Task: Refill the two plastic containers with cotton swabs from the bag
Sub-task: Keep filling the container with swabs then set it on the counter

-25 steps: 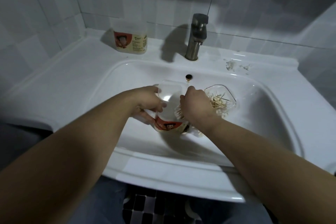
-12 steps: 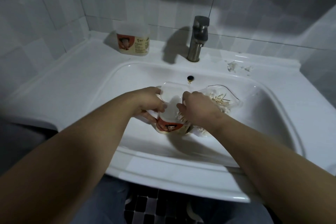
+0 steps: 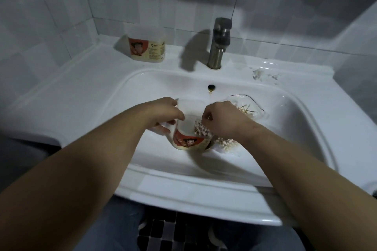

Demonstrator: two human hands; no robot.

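While the left hand (image 3: 163, 116) curls fingers and thumb round the open container (image 3: 189, 126), the right hand (image 3: 222, 121), fingers curled, pinches a bundle of cotton swabs (image 3: 201, 129) against that container's right inner wall. Both are low in the sink (image 3: 102, 91) basin, straight in front of the faucet (image 3: 219, 43). A clear bag (image 3: 253, 115) of loose swabs lies in front and to the right of the faucet, just behind the right hand. The second container (image 3: 146, 47) stands on the ledge to the left of the faucet.

Open container (image 3: 188, 140), swabs (image 3: 201, 129) inside; bag (image 3: 255, 111) beside.
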